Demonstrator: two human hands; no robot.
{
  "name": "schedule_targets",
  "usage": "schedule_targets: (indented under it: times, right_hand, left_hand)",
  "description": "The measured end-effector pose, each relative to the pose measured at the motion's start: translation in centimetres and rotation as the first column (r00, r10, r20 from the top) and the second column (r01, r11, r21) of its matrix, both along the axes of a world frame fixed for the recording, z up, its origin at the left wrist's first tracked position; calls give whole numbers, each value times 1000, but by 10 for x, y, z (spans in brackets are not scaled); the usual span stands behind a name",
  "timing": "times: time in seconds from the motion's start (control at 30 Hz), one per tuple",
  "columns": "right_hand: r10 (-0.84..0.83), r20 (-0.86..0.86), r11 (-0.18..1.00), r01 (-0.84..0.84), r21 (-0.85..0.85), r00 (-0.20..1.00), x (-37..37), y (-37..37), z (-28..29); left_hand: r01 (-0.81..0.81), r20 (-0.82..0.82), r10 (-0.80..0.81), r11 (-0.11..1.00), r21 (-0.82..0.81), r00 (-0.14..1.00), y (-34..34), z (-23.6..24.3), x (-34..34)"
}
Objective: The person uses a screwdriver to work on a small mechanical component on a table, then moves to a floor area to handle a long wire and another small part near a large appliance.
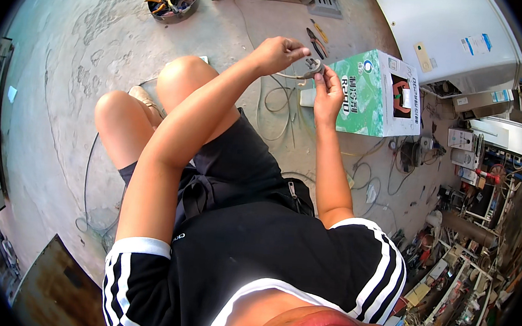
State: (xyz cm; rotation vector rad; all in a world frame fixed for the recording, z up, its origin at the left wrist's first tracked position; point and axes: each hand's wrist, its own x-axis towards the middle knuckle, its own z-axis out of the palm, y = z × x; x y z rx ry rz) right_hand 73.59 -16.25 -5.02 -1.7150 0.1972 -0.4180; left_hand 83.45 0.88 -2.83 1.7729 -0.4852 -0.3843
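Between the thumb and fingers of my right hand (329,98) is a grey power plug (315,69), its metal prongs pointing up and to the left. A pale cord (289,76) runs from the plug toward my left wrist. My left hand (282,54) is just left of the plug, thumb and fingers brought together close to the prongs. Whether anything small is in that pinch, I cannot make out. On the floor beyond my hands lie dark-handled pliers (317,45) and a small yellow-handled tool (320,29).
A green and white carton (364,94) stands right of my right hand, with a white appliance (449,37) behind it. A round black tub of hand tools (172,1) sits at the far left. Loose cable coils (278,100) lie on the floor. Cluttered parts (461,264) line the right side.
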Motion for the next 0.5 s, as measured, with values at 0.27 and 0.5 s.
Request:
schedule_targets:
  times: [0.27, 0.5]
  right_hand:
    - [-40, -20, 999, 40, -3, 999, 3, 12, 6]
    - [-76, -45, 996, 78, 49, 996, 5, 7, 14]
  left_hand:
    - [-29, -353, -81, 955, -296, 932, -6, -16, 8]
    - [97, 37, -98, 995, 35, 994, -2, -23, 2]
